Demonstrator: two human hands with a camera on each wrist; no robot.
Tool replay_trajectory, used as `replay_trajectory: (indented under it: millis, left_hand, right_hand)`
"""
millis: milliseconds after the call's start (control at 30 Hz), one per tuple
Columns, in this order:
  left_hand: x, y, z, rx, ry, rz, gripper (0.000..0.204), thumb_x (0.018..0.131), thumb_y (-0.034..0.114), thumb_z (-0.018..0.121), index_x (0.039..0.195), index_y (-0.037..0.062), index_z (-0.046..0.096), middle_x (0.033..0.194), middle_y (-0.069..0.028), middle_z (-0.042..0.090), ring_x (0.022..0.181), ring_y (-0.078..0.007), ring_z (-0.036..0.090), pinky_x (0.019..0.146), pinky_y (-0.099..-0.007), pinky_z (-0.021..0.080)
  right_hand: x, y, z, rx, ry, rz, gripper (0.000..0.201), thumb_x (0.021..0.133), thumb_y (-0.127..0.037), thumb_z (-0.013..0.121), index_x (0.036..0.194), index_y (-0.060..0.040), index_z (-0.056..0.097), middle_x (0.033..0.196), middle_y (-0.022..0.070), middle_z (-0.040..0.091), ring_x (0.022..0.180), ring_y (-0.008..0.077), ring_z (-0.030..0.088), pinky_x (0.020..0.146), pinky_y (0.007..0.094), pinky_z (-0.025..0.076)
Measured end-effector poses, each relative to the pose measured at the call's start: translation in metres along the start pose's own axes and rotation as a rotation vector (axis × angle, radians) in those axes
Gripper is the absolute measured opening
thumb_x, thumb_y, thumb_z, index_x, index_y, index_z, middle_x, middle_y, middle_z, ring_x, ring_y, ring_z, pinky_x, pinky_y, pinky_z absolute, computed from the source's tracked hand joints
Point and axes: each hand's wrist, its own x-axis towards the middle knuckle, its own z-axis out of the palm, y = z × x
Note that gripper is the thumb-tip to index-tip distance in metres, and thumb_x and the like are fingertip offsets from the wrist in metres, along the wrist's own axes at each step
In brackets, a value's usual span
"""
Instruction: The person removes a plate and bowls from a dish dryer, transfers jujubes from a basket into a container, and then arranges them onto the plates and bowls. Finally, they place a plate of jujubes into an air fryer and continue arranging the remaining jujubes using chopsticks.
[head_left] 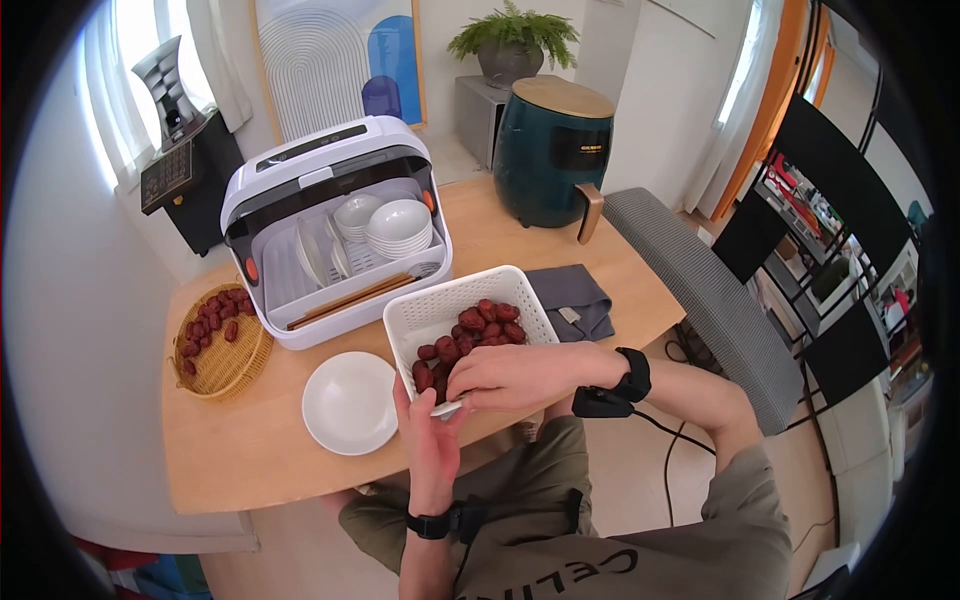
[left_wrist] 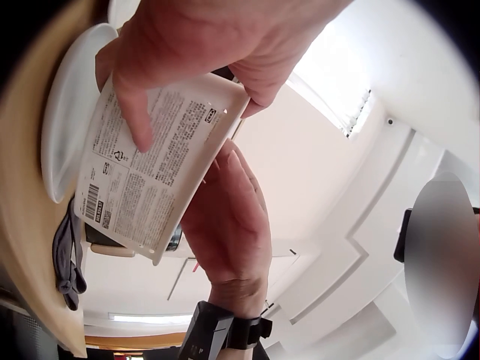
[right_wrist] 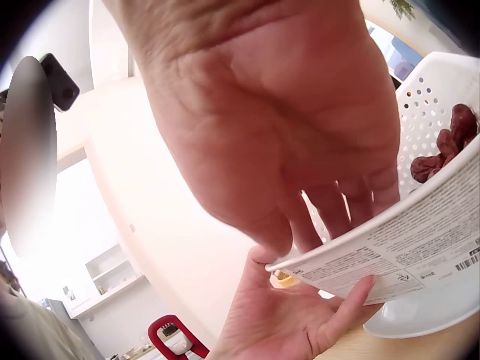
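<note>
A white perforated plastic basket with a printed label on one outer wall tilts over the table's near edge. Wrinkled dark-red dried dates are heaped inside it. My left hand grips the near corner, its thumb lying across the label. Over the near rim reaches my right hand, its fingers dipping into the basket beside the dates. Behind the basket wall those fingertips are hidden, so I cannot tell whether they hold a date. A white plate lies just left of the basket.
At the left sits a round wicker tray with more dates. A white dish cabinet holding bowls, plates and chopsticks stands behind. Right of it are a dark-green air fryer and a folded grey cloth. A grey bench adjoins the table.
</note>
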Motion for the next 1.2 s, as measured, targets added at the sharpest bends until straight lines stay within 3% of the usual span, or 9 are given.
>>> replay_trajectory:
  millis: [167, 267, 400, 533, 600, 700, 833, 967, 1200]
  left_hand:
    - [-0.003, 0.005, 0.003, 0.046, 0.032, -0.036, 0.066, 0.089, 0.016, 0.056, 0.147, 0.0142, 0.025, 0.141, -0.0109, 0.043, 0.126, -0.0275, 0.050, 0.096, -0.0463, 0.052]
    - [-0.003, 0.002, -0.002, 0.036, 0.018, -0.044, 0.066, 0.089, 0.016, 0.057, 0.147, 0.0147, 0.026, 0.141, -0.0102, 0.043, 0.125, -0.0270, 0.050, 0.096, -0.0470, 0.052]
    - [0.000, -0.004, -0.013, 0.012, 0.050, -0.044, 0.066, 0.089, 0.018, 0.057, 0.147, 0.0156, 0.026, 0.140, -0.0093, 0.044, 0.124, -0.0262, 0.050, 0.094, -0.0465, 0.052]
    - [0.001, -0.003, -0.017, 0.028, 0.028, -0.033, 0.053, 0.090, 0.027, 0.059, 0.139, 0.0176, 0.039, 0.137, -0.0060, 0.048, 0.122, -0.0258, 0.050, 0.097, -0.0459, 0.050]
    - [0.000, -0.001, -0.011, 0.060, 0.038, -0.029, 0.055, 0.090, 0.027, 0.059, 0.139, 0.0175, 0.038, 0.138, -0.0060, 0.047, 0.124, -0.0263, 0.049, 0.098, -0.0463, 0.050]
    - [0.001, -0.001, -0.009, 0.076, 0.064, -0.021, 0.057, 0.089, 0.027, 0.060, 0.141, 0.0174, 0.037, 0.140, -0.0060, 0.046, 0.127, -0.0274, 0.047, 0.100, -0.0470, 0.049]
    - [0.000, -0.001, -0.009, 0.020, 0.085, -0.019, 0.070, 0.086, 0.019, 0.061, 0.147, 0.0171, 0.027, 0.145, -0.0085, 0.040, 0.128, -0.0275, 0.046, 0.094, -0.0458, 0.051]
    - [-0.004, -0.006, 0.002, 0.131, 0.054, 0.006, 0.065, 0.086, 0.024, 0.061, 0.144, 0.0181, 0.032, 0.141, -0.0061, 0.044, 0.128, -0.0290, 0.046, 0.097, -0.0488, 0.049]
    - [-0.007, -0.009, 0.000, 0.088, 0.095, -0.027, 0.061, 0.087, 0.026, 0.060, 0.142, 0.0159, 0.035, 0.138, -0.0068, 0.046, 0.126, -0.0291, 0.047, 0.100, -0.0496, 0.047]
  right_hand:
    - [0.002, 0.013, 0.003, -0.305, 0.408, -0.023, 0.030, 0.094, -0.026, 0.052, 0.112, -0.0031, 0.062, 0.107, 0.0163, 0.061, 0.101, 0.0351, 0.057, 0.091, 0.0396, 0.045]
    - [0.002, -0.001, 0.007, -0.323, 0.076, 0.303, 0.044, 0.098, -0.036, 0.048, 0.127, -0.0031, 0.054, 0.128, 0.0199, 0.052, 0.119, 0.0362, 0.049, 0.101, 0.0424, 0.040]
    - [-0.001, 0.007, 0.008, -0.002, 0.046, -0.042, 0.045, 0.100, -0.038, 0.045, 0.127, -0.0030, 0.056, 0.136, 0.0213, 0.048, 0.128, 0.0361, 0.044, 0.105, 0.0403, 0.036]
    - [-0.004, 0.007, 0.001, 0.070, -0.032, -0.034, 0.044, 0.100, -0.038, 0.045, 0.116, -0.0008, 0.063, 0.132, 0.0204, 0.052, 0.125, 0.0341, 0.046, 0.105, 0.0391, 0.037]
    - [-0.005, 0.009, -0.008, -0.213, -0.127, 0.179, 0.040, 0.098, -0.033, 0.049, 0.103, 0.0010, 0.069, 0.127, 0.0200, 0.056, 0.120, 0.0330, 0.049, 0.104, 0.0392, 0.038]
    - [-0.011, 0.020, -0.017, -0.369, 0.024, 0.187, 0.035, 0.095, -0.027, 0.052, 0.090, 0.0026, 0.070, 0.122, 0.0206, 0.057, 0.116, 0.0332, 0.051, 0.101, 0.0396, 0.041]
    - [-0.020, 0.038, -0.024, -0.272, 0.327, 0.323, 0.030, 0.092, -0.018, 0.051, 0.113, 0.0005, 0.060, 0.109, 0.0198, 0.059, 0.108, 0.0366, 0.057, 0.092, 0.0429, 0.047]
    - [-0.008, 0.037, -0.031, -0.389, 0.042, 0.593, 0.042, 0.087, -0.024, 0.056, 0.122, -0.0004, 0.054, 0.110, 0.0232, 0.058, 0.105, 0.0397, 0.058, 0.090, 0.0452, 0.048]
    - [0.011, 0.063, -0.019, -0.430, 0.126, 0.448, 0.046, 0.085, -0.027, 0.057, 0.124, -0.0031, 0.054, 0.112, 0.0225, 0.059, 0.109, 0.0380, 0.056, 0.092, 0.0461, 0.046]
